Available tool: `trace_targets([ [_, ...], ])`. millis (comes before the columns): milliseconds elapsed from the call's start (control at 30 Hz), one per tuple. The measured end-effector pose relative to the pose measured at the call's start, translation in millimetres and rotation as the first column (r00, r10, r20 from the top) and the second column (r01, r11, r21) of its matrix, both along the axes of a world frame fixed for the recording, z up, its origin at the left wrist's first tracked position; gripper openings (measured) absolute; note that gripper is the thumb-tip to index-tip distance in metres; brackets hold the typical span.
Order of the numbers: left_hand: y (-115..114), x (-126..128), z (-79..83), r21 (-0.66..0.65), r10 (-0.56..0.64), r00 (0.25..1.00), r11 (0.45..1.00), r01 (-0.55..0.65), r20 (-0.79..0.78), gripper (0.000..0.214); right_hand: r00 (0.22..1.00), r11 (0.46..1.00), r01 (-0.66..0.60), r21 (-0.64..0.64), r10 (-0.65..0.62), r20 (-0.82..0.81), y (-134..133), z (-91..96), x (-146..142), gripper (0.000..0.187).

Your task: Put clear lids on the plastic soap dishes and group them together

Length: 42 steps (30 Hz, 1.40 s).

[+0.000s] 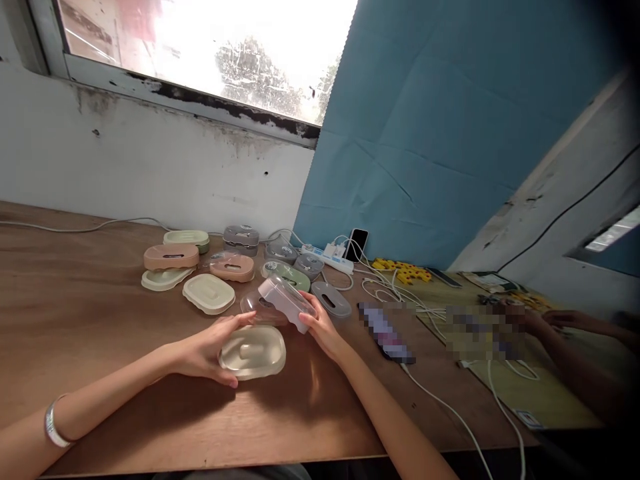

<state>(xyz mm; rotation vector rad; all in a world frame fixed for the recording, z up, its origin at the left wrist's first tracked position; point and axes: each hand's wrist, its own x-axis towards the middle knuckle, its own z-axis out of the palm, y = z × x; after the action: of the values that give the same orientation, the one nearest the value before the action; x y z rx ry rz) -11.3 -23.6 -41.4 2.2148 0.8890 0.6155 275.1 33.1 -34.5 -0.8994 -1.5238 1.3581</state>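
Observation:
My left hand (pixel 206 350) grips the left edge of a cream oval plastic tray (pixel 267 363), which has a raised oblong middle and a glossy surface. It is held low over the front of the wooden table. My right hand (pixel 323 328) is closed on the right end of a pale, greyish oval plastic cover (pixel 287 300), tilted above and behind the tray. Behind that cover a clear plastic lid (pixel 250 301) is partly hidden. Beyond my hands lie a loose cream tray (pixel 209 294), a pink slotted box (pixel 231 267) and a grey slotted cover (pixel 331 299).
More pink, green and grey boxes (pixel 241 239) stand near the wall. At the right are a power strip (pixel 327 259), loose white cables, a blurred phone (pixel 385 333), and yellow pieces (pixel 400 270). Another person's hands (pixel 520 317) work at the far right table.

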Motion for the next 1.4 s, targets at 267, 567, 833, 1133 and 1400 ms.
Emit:
trace_targets([
  [267, -5.3, 9.2, -0.7, -0.176, -0.102, 0.980, 0.975, 0.133, 0.172, 0.111, 0.997, 0.995, 0.017, 0.100, -0.024, 0.068, -0.7, 4.0, -3.2, 0.081],
  [567, -5.0, 11.8, 2.9, -0.307, 0.039, 0.946, 0.949, 0.066, 0.322, 0.116, 0.940, 0.937, -0.330, 0.117, 0.314, 0.132, -23.5, 20.4, -1.7, 0.092],
  [833, 12.8, 7.5, -5.2, -0.506, 0.195, 0.815, 0.852, 0.134, 0.545, 0.081, 0.848, 0.873, -0.470, 0.129, 0.405, 0.343, -25.3, 18.2, -4.9, 0.097],
  [1133, 14.1, 10.0, 1.9, -0.636, 0.384, 0.681, 0.756, 0.155, 0.623, 0.053, 0.761, 0.814, -0.536, 0.223, 0.351, 0.546, -28.5, 14.2, -11.1, 0.109],
  [1400, 13.4, 10.3, 4.3, -0.673, 0.456, 0.645, 0.729, 0.124, 0.613, 0.046, 0.683, 0.756, -0.585, 0.293, 0.265, 0.681, -37.7, 23.9, -9.9, 0.101],
])
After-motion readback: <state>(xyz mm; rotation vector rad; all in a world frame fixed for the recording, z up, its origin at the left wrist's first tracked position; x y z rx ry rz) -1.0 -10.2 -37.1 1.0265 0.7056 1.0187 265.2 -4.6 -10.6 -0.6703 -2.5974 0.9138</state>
